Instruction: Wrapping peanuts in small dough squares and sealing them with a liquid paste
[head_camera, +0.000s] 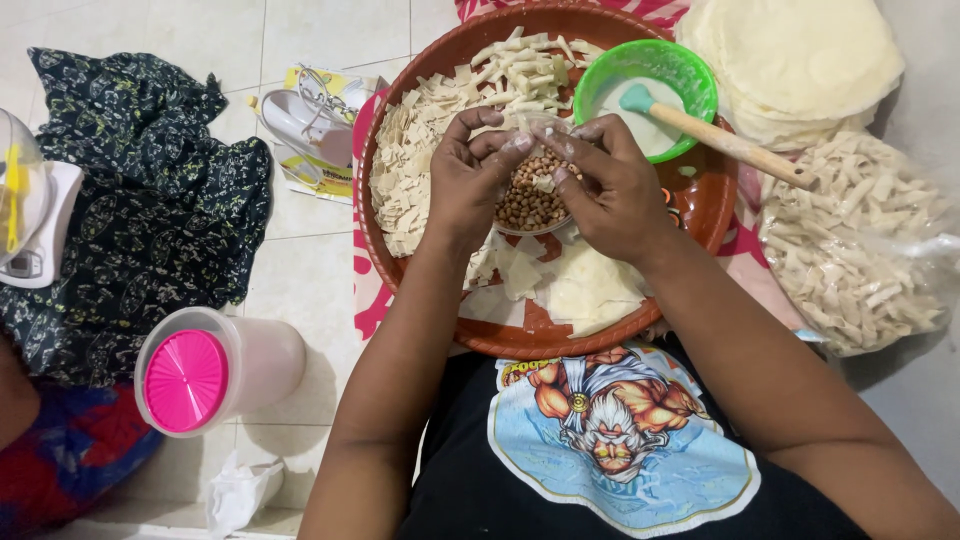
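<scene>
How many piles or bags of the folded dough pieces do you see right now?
2. One heap of folded pieces lies in the brown tray, along its left and far side; a clear bag of them sits right of the tray. More may be hidden under the hands.

Both hands meet over the centre of a round brown tray (690, 215). The left hand (470, 175) and right hand (605, 180) pinch a small pale dough piece (530, 128) between their fingertips, above a small bowl of brown nuts (528, 200). Cut dough strips (425, 150) are heaped on the tray's left and far parts; flat dough squares (585, 290) lie on its near part. A green bowl (690, 70) of white paste, with a wooden-handled brush (735, 145) in it, sits at the far right. Right of the tray lies a clear bag of folded pieces (860, 240); beyond it, stacked round wrappers (800, 55). At near left, a pink-lidded container (200, 375) lies on its side.
</scene>
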